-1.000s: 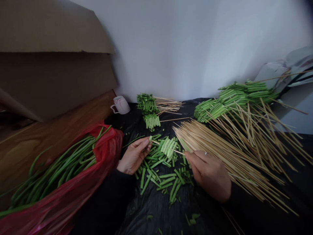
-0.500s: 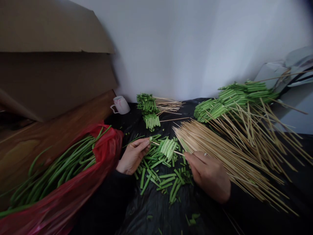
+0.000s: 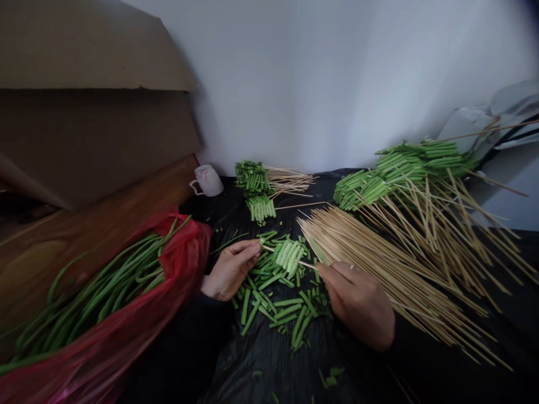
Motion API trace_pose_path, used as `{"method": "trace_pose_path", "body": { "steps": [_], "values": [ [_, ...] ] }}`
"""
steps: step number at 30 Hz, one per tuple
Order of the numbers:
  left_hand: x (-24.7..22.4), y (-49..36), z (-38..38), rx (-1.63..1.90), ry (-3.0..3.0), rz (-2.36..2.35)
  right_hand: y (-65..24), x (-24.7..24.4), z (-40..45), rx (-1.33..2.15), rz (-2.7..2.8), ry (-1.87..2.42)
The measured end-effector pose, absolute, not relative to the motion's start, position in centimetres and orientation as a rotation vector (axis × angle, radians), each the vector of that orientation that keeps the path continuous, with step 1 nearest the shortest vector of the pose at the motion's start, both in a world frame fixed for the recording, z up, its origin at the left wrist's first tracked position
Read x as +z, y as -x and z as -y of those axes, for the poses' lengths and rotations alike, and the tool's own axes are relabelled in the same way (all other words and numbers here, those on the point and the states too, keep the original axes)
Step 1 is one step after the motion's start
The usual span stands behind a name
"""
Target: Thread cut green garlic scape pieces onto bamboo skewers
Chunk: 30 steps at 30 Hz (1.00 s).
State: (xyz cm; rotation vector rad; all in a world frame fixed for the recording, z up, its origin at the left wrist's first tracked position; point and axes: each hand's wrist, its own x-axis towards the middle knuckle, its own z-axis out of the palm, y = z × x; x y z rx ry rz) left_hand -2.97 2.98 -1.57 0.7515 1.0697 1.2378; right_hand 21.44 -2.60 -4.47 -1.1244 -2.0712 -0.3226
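My right hand (image 3: 357, 300) is closed round a bamboo skewer (image 3: 308, 264), which points left. Several cut green bean pieces (image 3: 289, 256) sit side by side across the skewer. At its far tip, my left hand (image 3: 232, 268) pinches a short piece of green bean (image 3: 261, 242) between thumb and fingertips. The piece meets the skewer's end; whether it is pierced, I cannot tell. Below both hands, loose cut bean pieces (image 3: 252, 314) lie scattered on the black plastic sheet (image 3: 252, 381). A ring shows on a finger of my right hand.
A red plastic bag (image 3: 185, 264) of long whole green beans (image 3: 105, 286) lies at left. Bare skewers (image 3: 379, 264) are heaped at right. Loaded bean skewers form a small pile (image 3: 255, 182) and a larger one (image 3: 400, 168). Behind are a white mug (image 3: 209, 180) and a cardboard box (image 3: 96, 129).
My left hand has shifted very slightly to the right with the bean piece against the skewer tip. My right hand has moved slightly to the left.
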Motion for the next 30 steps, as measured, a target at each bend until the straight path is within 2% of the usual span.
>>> {"method": "trace_pose_path", "body": {
  "steps": [14, 30],
  "values": [
    [-1.54, 3.12, -3.03, 1.197, -0.73, -1.04, -21.13, -4.4, 2.87, -0.202, 2.056, 1.117],
    [-1.51, 3.22, -2.92, 1.11, -0.695, -0.988, -20.99, -4.25, 3.06, -0.28, 2.073, 1.11]
  ]
}}
